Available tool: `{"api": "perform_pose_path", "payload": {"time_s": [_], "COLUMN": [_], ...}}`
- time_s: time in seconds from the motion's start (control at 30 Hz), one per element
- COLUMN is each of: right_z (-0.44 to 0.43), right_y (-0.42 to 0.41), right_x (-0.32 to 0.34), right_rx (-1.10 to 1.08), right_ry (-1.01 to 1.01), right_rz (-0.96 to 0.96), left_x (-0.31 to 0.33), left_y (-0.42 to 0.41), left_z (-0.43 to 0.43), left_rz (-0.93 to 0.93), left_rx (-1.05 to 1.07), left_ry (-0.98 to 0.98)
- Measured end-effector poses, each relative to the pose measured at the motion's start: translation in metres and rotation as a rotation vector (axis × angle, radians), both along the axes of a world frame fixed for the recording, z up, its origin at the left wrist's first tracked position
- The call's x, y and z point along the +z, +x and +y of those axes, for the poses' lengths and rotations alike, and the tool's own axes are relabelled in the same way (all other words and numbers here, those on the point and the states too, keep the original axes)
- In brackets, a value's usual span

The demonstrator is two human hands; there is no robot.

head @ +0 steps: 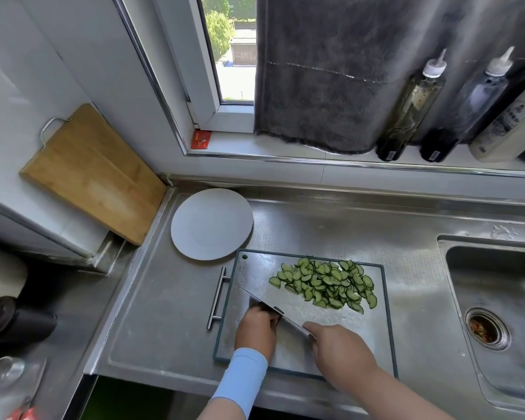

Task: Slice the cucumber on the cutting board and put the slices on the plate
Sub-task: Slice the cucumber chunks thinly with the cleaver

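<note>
**Holding a knife over the cutting board, slices piled at the far right**

Looking down from the head camera: the cucumber slices (pixel 325 284) are lying in one loose, overlapping heap on the far right part of the cutting board (pixel 255 268). They are thin half-rounds with dark green skin and pale flesh.

The cutting board is sitting flat on the steel tabletop (pixel 170 298), with its bar handle (pixel 217 298) sticking out on the left side. The plate (pixel 211 224) is resting on the tabletop just beyond the board's far left corner, near the board and well apart from the heap.

The right hand (pixel 341 350) is hovering over the near part of the board with its fingers wrapping the knife (pixel 291 323) at the handle end. The handle itself is hidden under the hand. The blade is running up and to the left, its tip pointing toward the board's left edge.

The left hand (pixel 255 331), wearing a light blue sleeve (pixel 243 380), is sitting knuckles-up against the left face of the blade with its fingers curling in. Whether it is pinching the blade or only touching it: cannot tell.

A sink (pixel 497 283) is lying to the right. A wooden board (pixel 94 174) is leaning against the left wall. Two dark bottles (pixel 409 107) are standing on the windowsill beside a grey towel (pixel 331 71).
</note>
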State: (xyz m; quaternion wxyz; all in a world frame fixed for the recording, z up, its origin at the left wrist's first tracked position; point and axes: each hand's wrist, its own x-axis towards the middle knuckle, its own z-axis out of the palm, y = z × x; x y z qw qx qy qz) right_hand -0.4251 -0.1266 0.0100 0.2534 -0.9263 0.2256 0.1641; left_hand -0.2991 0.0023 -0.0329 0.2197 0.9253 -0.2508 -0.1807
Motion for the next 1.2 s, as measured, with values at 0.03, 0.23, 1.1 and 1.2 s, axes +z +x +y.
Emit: {"api": "perform_pose_path", "payload": {"time_s": [0.03,0.23,1.1,1.2], "right_z": [0.0,0.005,0.007,0.009], "right_y": [0.005,0.03,0.016,0.026], "right_x": [-0.002,-0.012,-0.008,-0.01], "right_rx": [-0.003,-0.02,0.01,0.017], "right_ry": [0.016,0.061,0.015,0.006], "right_rz": [0.011,0.027,0.039,0.037], "left_x": [-0.002,-0.013,-0.005,-0.008], "left_y": [0.0,-0.001,-0.003,-0.004], "left_z": [0.0,0.001,0.003,0.003], "left_rz": [-0.008,-0.005,-0.032,-0.035], "left_rx": [0.0,0.038,0.045,0.057], "left_ry": [0.007,-0.011,-0.053,-0.05]}}
